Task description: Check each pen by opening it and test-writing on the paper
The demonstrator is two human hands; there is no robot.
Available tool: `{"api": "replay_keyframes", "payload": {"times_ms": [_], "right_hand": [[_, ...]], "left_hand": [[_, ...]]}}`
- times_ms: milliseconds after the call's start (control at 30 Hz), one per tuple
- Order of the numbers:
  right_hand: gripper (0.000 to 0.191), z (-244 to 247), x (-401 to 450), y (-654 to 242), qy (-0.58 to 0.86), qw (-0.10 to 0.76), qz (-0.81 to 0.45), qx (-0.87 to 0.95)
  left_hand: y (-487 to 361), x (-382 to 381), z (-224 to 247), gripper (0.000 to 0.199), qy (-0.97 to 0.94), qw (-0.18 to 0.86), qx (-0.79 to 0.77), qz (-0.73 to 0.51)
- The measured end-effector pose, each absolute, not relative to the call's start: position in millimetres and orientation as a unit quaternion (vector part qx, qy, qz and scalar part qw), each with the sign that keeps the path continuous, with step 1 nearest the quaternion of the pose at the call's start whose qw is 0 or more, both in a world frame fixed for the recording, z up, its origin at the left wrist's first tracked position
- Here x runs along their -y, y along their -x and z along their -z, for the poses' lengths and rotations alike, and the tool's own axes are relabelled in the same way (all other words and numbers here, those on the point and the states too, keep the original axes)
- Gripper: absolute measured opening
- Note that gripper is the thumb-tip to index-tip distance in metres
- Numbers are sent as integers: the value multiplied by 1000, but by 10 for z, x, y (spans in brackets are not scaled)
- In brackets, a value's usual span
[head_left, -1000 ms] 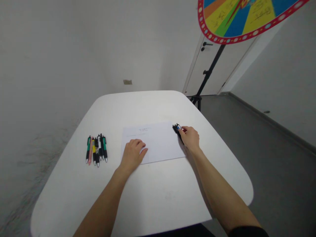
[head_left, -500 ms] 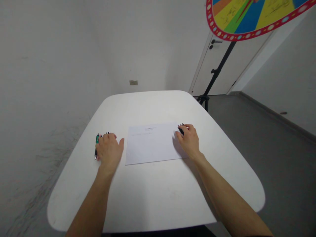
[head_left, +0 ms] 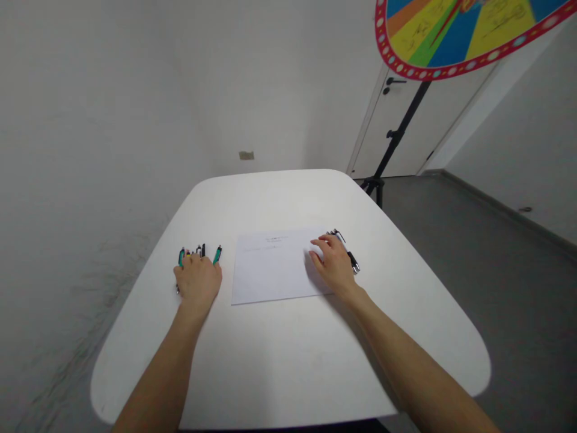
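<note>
Several pens lie at the left of the white table (head_left: 279,367), among them a green pen (head_left: 217,254) and a black pen (head_left: 203,249). My left hand (head_left: 198,278) rests over these pens and hides their lower parts; whether its fingers grip any is hidden. A white sheet of paper (head_left: 274,270) with a few printed lines at its top lies mid-table. Above its right edge is my right hand (head_left: 334,261), fingers apart and curved, holding nothing. Black pens (head_left: 354,262) lie just right of that hand, partly covered by it.
A colourful wheel (head_left: 455,36) on a black tripod stand (head_left: 396,135) stands behind the table at the right. Beyond it is a white door (head_left: 406,144). A pale wall (head_left: 135,108) rises behind and to the left of the table.
My left hand has drawn slightly toward me, uncovering more pens, with a green one now beside it. My right hand has moved left off the black pens, its fingers more spread.
</note>
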State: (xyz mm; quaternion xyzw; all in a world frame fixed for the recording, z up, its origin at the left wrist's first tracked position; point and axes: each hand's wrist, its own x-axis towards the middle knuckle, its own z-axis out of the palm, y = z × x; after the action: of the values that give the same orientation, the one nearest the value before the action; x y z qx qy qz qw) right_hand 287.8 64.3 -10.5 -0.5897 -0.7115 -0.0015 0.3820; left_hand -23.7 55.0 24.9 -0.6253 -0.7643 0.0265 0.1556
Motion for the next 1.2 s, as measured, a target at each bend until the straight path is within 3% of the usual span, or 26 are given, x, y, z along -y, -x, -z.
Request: {"api": "replay_keyframes", "payload": {"times_ms": [200, 400, 500, 600, 767, 967, 1200], "right_hand": [[26, -22, -589, -2815, 585, 440, -116, 672], [38, -125, -417, -2501, 470, 453, -545, 526], [40, -72, -344, -2330, 387, 472, -657, 442], [42, -27, -351, -2287, 380, 514, -676, 367], [36, -77, -419, -2384, 378, 576, -670, 277], [38, -101, -376, -2356, 359, 550, -696, 290], [39, -84, -351, -2360, 353, 534, -709, 296]], "left_hand": [[121, -544, -405, 39, 646, 156, 746, 35], [-472, -393, -429, 27, 757, 24, 625, 190], [-669, -351, -282, 20, 830, 4, 506, 233], [-688, -366, -141, 16, 849, -21, 444, 285], [-576, -400, -37, 15, 790, -106, 469, 382], [-577, -330, -7, 14, 762, -147, 460, 431], [-598, -291, -72, 24, 778, -150, 455, 406]]}}
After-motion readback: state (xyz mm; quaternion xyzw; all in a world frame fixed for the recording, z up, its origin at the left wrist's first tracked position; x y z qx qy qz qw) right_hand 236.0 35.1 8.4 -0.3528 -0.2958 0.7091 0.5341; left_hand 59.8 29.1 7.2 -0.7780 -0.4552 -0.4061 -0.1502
